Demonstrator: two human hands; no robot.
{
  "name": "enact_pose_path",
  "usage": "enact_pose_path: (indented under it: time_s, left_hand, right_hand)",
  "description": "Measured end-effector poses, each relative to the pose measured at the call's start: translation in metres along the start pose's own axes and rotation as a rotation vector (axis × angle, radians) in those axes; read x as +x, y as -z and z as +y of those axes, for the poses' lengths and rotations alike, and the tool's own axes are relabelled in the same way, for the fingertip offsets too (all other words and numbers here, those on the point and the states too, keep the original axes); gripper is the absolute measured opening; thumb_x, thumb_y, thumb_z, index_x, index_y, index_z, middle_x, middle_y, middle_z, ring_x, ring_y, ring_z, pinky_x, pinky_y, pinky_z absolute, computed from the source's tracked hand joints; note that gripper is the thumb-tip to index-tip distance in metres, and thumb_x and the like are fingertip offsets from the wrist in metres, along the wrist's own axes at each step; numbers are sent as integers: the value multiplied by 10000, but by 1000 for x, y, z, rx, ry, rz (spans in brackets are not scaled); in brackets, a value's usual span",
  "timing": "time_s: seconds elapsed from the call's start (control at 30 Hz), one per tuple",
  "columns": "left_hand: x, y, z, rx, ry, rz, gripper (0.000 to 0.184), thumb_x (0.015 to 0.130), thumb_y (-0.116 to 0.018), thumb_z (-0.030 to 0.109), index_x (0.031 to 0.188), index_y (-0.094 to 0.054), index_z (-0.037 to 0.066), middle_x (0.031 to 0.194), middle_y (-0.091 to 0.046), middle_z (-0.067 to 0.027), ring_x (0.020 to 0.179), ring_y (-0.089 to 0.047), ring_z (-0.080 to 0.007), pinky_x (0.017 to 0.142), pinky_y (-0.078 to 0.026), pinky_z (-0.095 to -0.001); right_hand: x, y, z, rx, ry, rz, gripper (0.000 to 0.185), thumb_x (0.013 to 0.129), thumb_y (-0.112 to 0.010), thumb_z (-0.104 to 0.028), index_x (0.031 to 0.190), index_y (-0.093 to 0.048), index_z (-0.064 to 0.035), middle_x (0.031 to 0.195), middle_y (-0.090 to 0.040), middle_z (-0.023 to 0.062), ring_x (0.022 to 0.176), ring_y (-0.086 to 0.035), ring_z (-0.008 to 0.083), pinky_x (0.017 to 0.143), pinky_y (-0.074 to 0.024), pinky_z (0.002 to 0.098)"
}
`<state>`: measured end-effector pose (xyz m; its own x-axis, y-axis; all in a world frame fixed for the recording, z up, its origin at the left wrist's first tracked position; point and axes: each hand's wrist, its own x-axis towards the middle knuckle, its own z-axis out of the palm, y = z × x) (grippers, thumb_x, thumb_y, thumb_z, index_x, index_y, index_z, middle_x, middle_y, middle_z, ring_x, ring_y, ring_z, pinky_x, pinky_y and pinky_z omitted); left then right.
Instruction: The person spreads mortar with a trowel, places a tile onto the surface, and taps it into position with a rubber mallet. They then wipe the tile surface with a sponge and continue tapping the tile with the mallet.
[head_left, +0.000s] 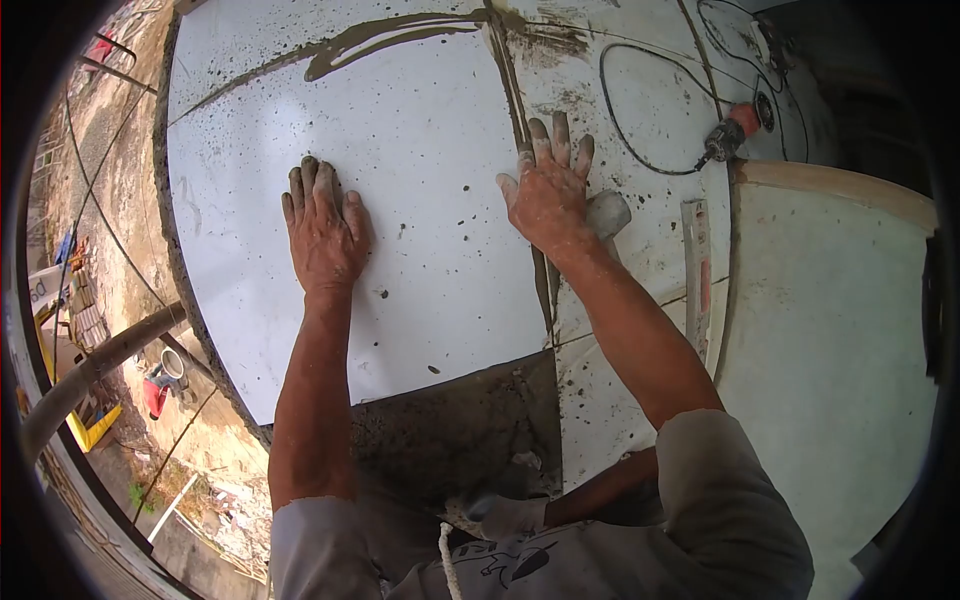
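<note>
My left hand (325, 225) lies flat, fingers stretched out, on a large white tile (420, 290) sprinkled with dark mortar crumbs. My right hand (552, 190) is spread at the tile's right edge, its fingers reaching over the mortar-smeared joint (512, 90). Both hands hold nothing and their fingertips are coated with grey mortar. Just right of my right wrist rests a grey mallet (608, 214), its handle mostly hidden. Wet mortar streaks (380, 38) cross the far part of the tiles.
A spirit level (697, 270) lies at the right, below a red and black angle grinder (735, 132) with a looped cable (612, 110). Dark bare floor (460, 420) lies nearest my body. On the left, the slab edge drops off beside a pipe rail (100, 370); a person in red (156, 392) is far below.
</note>
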<state>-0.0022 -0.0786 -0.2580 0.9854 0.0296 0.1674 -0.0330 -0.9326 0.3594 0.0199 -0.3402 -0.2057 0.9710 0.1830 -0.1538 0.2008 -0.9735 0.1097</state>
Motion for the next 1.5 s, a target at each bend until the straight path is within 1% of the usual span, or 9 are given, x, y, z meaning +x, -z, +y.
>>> enact_pose_path:
  time_s: [0.67,0.73,0.87,1.1,1.27,1.33,1.37,1.43,1.5]
  left_hand:
    - [-8,11,27,211,31,-123,502,949,-425,276,1366,-381,-2,1446,-356,-191,1362,-289,-338,1129,-191,-487]
    - [-31,24,42,205,-19,-236,482,942,-447,276,1337,-430,0,1424,-388,-192,1340,-330,-333,1116,-218,-493]
    - [-87,57,55,-73,-39,-404,422,944,-463,314,1265,-540,51,1271,-548,-174,1207,-494,-317,1067,-288,-532]
    - [-149,137,-13,-126,110,-86,419,942,-490,362,1123,-624,8,1122,-624,-211,1067,-582,-351,1047,-287,-552]
    - [-145,210,-31,-196,160,-88,467,904,-561,350,631,-588,-28,592,-618,-164,542,-594,-341,534,-435,-443]
    - [-150,211,-38,-317,104,-103,434,886,-571,302,598,-596,-21,565,-611,-153,520,-594,-275,538,-445,-436]
    - [-148,201,-57,-258,35,-190,351,876,-581,307,877,-667,-34,623,-635,-162,572,-604,-284,581,-454,-432]
    - [-171,202,-40,-419,-64,-82,520,872,-583,325,1259,-526,-17,721,-658,-184,653,-615,-304,650,-457,-447]
    - [-174,208,-34,-206,56,-416,704,871,-584,340,1431,-308,14,814,-673,-192,761,-631,-331,740,-461,-455]
  right_hand:
    - [-294,25,-11,154,205,-150,495,882,-557,-409,1041,-647,52,1456,-298,219,1392,-163,351,1092,-139,594]
    - [-285,50,-17,291,91,1,382,881,-571,-361,926,-649,11,1242,-500,208,1272,-360,336,1071,-190,578]
    - [-276,81,-42,532,-113,343,259,861,-594,-291,786,-584,-43,817,-571,117,900,-553,291,995,-328,521]
    - [-329,56,-134,376,-275,-48,244,825,-620,-255,905,-629,-24,956,-612,178,1040,-568,314,914,-423,486]
    - [-296,152,-127,539,-194,171,155,789,-584,-138,889,-605,-20,735,-649,134,683,-641,293,759,-482,415]
    - [-312,219,-118,639,-260,116,494,782,-556,-76,1271,-522,-12,768,-636,152,724,-641,283,752,-465,420]
    - [-319,235,-112,708,-283,89,643,788,-559,-73,1406,-387,-36,834,-630,183,753,-640,298,744,-466,428]
    - [-334,262,-100,705,-338,296,402,828,-572,-138,1203,-548,4,856,-617,192,775,-641,324,716,-491,443]
    - [-381,304,-76,831,-394,508,357,857,-613,-247,1092,-588,21,895,-620,212,819,-640,355,749,-509,425]
